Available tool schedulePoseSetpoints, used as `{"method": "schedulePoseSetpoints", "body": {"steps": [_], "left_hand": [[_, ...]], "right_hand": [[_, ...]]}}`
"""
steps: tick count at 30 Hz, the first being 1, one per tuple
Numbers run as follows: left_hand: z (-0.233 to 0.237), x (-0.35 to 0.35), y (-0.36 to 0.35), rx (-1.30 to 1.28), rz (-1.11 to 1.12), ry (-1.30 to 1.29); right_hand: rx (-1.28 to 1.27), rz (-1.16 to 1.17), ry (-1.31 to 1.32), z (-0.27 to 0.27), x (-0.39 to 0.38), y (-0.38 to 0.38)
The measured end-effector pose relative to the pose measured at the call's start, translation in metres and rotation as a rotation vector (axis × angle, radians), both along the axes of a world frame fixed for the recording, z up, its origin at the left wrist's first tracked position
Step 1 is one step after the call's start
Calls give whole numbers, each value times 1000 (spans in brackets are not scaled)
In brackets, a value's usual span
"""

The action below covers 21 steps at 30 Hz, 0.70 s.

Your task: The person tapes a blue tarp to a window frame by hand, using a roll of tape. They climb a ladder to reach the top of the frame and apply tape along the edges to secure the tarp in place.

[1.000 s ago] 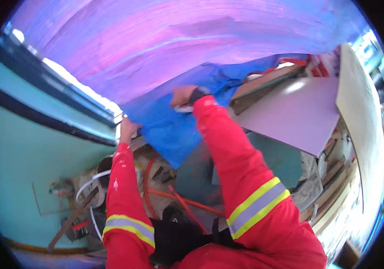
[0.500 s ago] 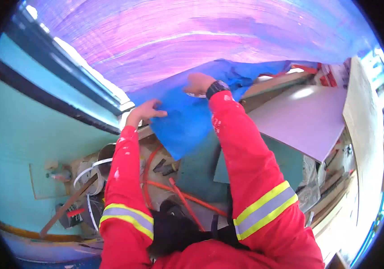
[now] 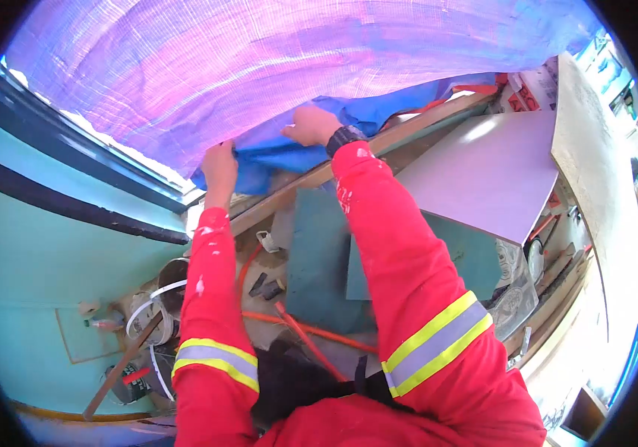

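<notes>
We have the woven tarpaulin [image 3: 297, 56] hanging just ahead, its blue lower flap [image 3: 274, 159] gathered higher than half a second ago, so more of the timber beam [image 3: 315, 176] below shows and, we judge, is easier to reach. Our left hand [image 3: 220, 170] seems clamped on the flap's edge; our right hand [image 3: 311, 127] curls against it, its grip unclear. Beyond, a pale panel [image 3: 483, 171] overlaps green boards [image 3: 326, 268].

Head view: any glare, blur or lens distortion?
Head view: tarp glows pink-purple, likely backlit; glare spot on the lilac panel. Head view: strong fisheye bending, black corners. Head view: left hand and right hand fairly sharp, no heavy motion blur.
</notes>
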<state>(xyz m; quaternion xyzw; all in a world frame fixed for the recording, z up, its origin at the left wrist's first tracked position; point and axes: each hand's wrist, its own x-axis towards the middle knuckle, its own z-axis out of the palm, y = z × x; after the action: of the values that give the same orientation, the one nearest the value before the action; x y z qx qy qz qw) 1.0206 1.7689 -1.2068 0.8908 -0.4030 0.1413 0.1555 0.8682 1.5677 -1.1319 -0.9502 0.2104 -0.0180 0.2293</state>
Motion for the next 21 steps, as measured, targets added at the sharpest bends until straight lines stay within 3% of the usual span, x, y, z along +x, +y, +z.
{"method": "schedulePoseSetpoints", "body": {"steps": [1,4,5,8,11,14,15,18,19,20,21], "left_hand": [[-4,2,-5,17,81,-42],[-22,-15,-10,-79,8,-152],[-50,-5,-17,-37,18,-118],[-49,-33,-12,71,-108,45],[-21,-48,-17,242,-52,293],[-9,-67,-29,408,65,42],[10,-76,-37,433,16,9],[-6,-71,-69,-132,-395,-47],[-9,-75,-81,-143,-479,83],[-15,-79,-91,-160,-572,203],[-30,-76,-94,65,-488,63]], "right_hand": [[-27,-27,-36,-2,2,-1],[-50,-77,-95,-2,0,0],[-57,-87,-106,1,-2,-1],[-40,-58,-95,-2,-9,-7],[-67,-81,-96,-20,-8,-15],[-58,-63,-115,-17,-14,-14],[-70,-66,-158,-16,-13,-14],[-116,-112,-298,-10,-7,-7],[-250,-54,-127,-17,6,-13],[-393,-215,-175,-31,17,-16],[-511,-386,-216,-49,30,-19]]}}
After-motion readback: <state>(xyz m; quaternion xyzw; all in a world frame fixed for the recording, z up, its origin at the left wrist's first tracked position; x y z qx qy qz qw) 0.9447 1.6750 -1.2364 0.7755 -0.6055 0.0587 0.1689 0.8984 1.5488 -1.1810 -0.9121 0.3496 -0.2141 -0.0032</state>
